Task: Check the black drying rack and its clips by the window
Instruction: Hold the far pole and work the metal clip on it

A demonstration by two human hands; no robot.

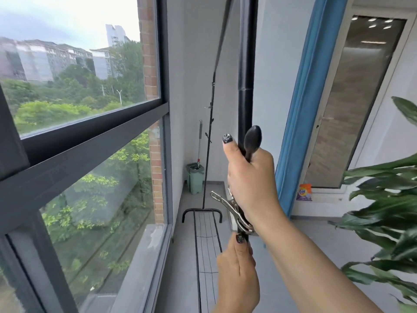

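The black drying rack (207,240) stands along the window (79,123), its vertical pole (246,71) rising through the centre of the frame to the top edge. The right hand (250,177), at centre right, has its fingers (230,147) closed around this pole together with a dark spoon-shaped handle (252,140) that sticks up out of the fist. Directly below it, the left hand (239,272) grips the same pole at lower centre. A metal clip (234,211) sits on the pole between the two hands, touching the right wrist, its levers angled toward the upper left. The left hand's thumb lies just under it, so that hand seems better placed to test the clip
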